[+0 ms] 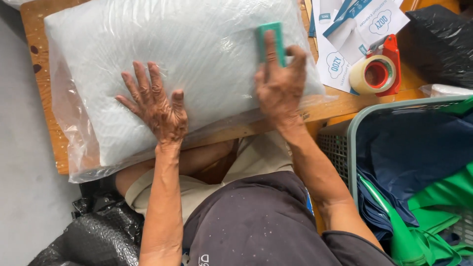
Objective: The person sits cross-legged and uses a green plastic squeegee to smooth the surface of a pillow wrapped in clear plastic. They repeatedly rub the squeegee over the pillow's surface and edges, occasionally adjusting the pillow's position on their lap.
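A white pillow (pixel 187 44) inside a clear plastic bag (pixel 74 133) lies on a low wooden table (pixel 44 103). My left hand (pixel 155 106) rests flat on the pillow's near edge, fingers spread. My right hand (pixel 281 83) presses on the pillow's right side and grips a small teal rectangular block (pixel 271 42), held upright under the fingers. The bag's loose end hangs over the table's near left edge.
A tape dispenser with a beige tape roll (pixel 377 74) sits at the table's right, on printed white and blue sheets (pixel 359 24). A grey-green plastic basket (pixel 354 128) holds navy and green fabric at right. Black plastic bags lie at lower left (pixel 93 236) and top right (pixel 438 44).
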